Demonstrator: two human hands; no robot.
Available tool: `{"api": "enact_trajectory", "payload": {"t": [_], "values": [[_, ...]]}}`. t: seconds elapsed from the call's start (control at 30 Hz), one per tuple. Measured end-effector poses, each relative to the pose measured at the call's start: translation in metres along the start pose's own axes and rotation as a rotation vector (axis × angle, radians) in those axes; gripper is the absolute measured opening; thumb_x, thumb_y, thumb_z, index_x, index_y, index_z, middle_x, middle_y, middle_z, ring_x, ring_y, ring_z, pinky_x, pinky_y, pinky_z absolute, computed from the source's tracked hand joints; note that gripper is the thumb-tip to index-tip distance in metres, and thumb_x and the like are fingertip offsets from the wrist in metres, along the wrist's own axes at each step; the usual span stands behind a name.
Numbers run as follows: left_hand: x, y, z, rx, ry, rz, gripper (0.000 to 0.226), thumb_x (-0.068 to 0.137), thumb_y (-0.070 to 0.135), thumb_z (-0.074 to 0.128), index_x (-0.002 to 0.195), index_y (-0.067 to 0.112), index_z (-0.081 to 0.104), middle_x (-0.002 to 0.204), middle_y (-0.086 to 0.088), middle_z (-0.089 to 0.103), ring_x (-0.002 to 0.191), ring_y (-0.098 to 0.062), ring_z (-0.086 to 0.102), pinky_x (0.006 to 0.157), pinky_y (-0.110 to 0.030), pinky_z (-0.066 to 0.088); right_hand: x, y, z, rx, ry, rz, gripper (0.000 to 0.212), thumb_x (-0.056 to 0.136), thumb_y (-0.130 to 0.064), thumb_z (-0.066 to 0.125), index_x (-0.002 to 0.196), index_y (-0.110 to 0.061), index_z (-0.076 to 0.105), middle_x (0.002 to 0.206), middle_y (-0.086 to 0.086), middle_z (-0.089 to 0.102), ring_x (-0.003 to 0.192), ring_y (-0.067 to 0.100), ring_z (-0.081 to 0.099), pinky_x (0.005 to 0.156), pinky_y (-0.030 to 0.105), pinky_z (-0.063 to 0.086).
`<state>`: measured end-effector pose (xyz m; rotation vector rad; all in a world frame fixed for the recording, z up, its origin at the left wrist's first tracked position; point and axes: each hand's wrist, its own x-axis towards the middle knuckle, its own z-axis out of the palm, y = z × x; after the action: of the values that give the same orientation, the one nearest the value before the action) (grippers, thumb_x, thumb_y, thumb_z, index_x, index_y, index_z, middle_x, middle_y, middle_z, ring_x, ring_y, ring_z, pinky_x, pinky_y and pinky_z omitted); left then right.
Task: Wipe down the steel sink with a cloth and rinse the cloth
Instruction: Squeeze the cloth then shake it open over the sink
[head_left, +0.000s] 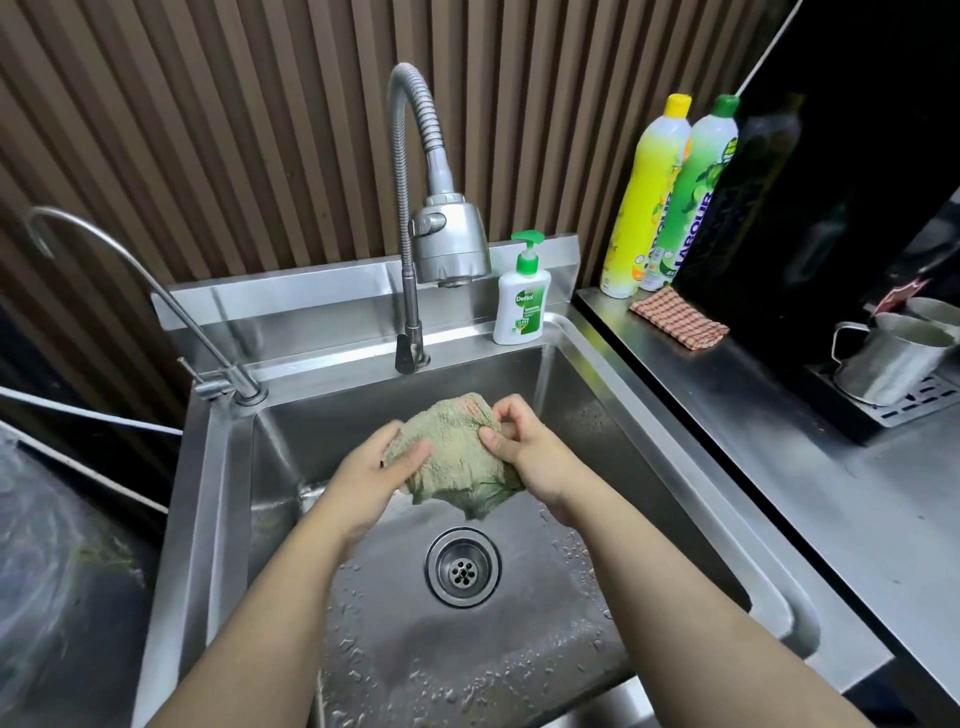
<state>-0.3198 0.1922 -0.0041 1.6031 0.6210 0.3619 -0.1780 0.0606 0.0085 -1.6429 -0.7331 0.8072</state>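
A crumpled grey-green cloth (457, 457) with a faint red mark hangs above the steel sink (582, 410), over the basin behind the round drain (462, 567). My left hand (369, 478) grips its left side and my right hand (524, 447) pinches its right side. Both hands hold it in the air below the flexible steel tap's spray head (452, 244). No water runs from the tap. Drops of water lie on the sink floor.
A thin curved tap (130, 291) stands at the sink's back left corner. A soap pump bottle (521, 299) sits on the back ledge. On the right counter are two detergent bottles (670, 192), a checked cloth (678, 317), a steel jug (891, 358) and a black appliance (831, 197).
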Motion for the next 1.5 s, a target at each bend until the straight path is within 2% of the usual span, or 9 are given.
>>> {"api": "enact_trajectory", "payload": {"t": [0.17,0.33,0.43,0.53,0.63,0.8,1.07,1.37,1.5], "values": [[0.003,0.005,0.008,-0.136,0.25,-0.061,0.053,0.072,0.048,0.069,0.115,0.017,0.059,0.114,-0.002,0.066,0.106,-0.02,0.061,0.098,-0.044,0.045,0.003,-0.003,-0.001,-0.07,0.019,-0.08,0.019,0.093,-0.021,0.054,0.082,-0.029,0.041,0.068,0.002,0.036,0.067,0.016,0.034,0.062,0.031,0.029],[0.004,0.012,0.013,-0.36,0.263,-0.038,0.033,0.069,0.034,0.072,0.093,0.016,0.06,0.093,-0.004,0.068,0.091,-0.028,0.063,0.074,-0.035,0.049,0.0,-0.004,-0.005,0.297,0.025,0.049,0.013,0.09,-0.022,0.06,0.081,-0.024,0.05,0.068,0.002,0.046,0.059,0.018,0.041,0.053,0.028,0.032],[0.0,0.011,0.018,0.005,0.403,0.122,0.038,0.077,0.023,0.072,0.107,0.027,0.05,0.108,0.009,0.051,0.094,-0.01,0.054,0.078,-0.022,0.044,-0.001,-0.009,-0.004,0.524,0.014,0.097,0.013,0.088,-0.021,0.062,0.08,-0.021,0.053,0.069,0.005,0.051,0.055,0.018,0.046,0.051,0.028,0.035],[-0.01,0.013,0.035,-0.044,0.219,0.155,0.018,0.082,0.026,0.065,0.097,0.026,0.057,0.101,0.003,0.059,0.089,-0.014,0.057,0.076,-0.023,0.045,-0.003,-0.015,0.001,0.644,-0.046,0.128,0.006,0.092,-0.01,0.054,0.087,-0.01,0.052,0.071,0.008,0.057,0.053,0.014,0.058,0.048,0.025,0.05],[-0.017,0.008,0.048,-0.331,0.051,0.027,0.031,0.078,0.035,0.068,0.103,0.017,0.061,0.101,-0.007,0.066,0.092,-0.017,0.06,0.081,-0.031,0.047,-0.008,-0.014,0.001,0.602,-0.117,0.152,0.011,0.093,-0.007,0.052,0.103,-0.004,0.054,0.072,0.007,0.056,0.049,0.008,0.053,0.041,0.018,0.038],[-0.008,0.006,0.04,-0.148,0.113,0.031,0.031,0.077,-0.005,0.067,0.096,0.019,0.061,0.092,-0.002,0.066,0.086,-0.017,0.06,0.066,-0.015,0.05,-0.012,-0.026,-0.043,0.395,-0.044,0.138,0.018,0.09,0.0,0.049,0.095,-0.009,0.063,0.08,0.009,0.063,0.068,0.019,0.055,0.061,0.029,0.042],[0.04,0.032,0.014,0.699,-0.022,0.183,0.007,0.078,0.017,0.072,0.078,0.019,0.065,0.078,-0.001,0.066,0.071,-0.013,0.054,0.061,-0.015,0.036,-0.035,-0.02,-0.109,-0.78,-0.072,0.191,0.015,0.08,-0.017,0.072,0.089,-0.023,0.062,0.076,-0.007,0.057,0.071,0.007,0.053,0.065,0.019,0.038],[0.037,0.004,0.03,-0.001,-0.104,-0.047,0.008,0.088,0.012,0.058,0.081,0.013,0.063,0.07,0.002,0.064,0.072,-0.018,0.056,0.07,-0.03,0.045,-0.059,0.05,-0.115,-0.091,0.263,0.136,0.014,0.08,-0.028,0.064,0.067,-0.026,0.06,0.067,-0.007,0.058,0.07,0.015,0.052,0.074,0.038,0.043],[0.054,0.038,0.094,0.141,0.021,0.166,0.015,0.096,0.029,0.043,0.083,0.026,0.049,0.072,0.003,0.049,0.069,-0.015,0.044,0.064,-0.032,0.037,-0.076,0.045,-0.114,0.234,0.572,0.068,0.023,0.094,-0.042,0.044,0.076,-0.027,0.046,0.074,-0.007,0.051,0.073,0.015,0.045,0.072,0.037,0.036]]}}
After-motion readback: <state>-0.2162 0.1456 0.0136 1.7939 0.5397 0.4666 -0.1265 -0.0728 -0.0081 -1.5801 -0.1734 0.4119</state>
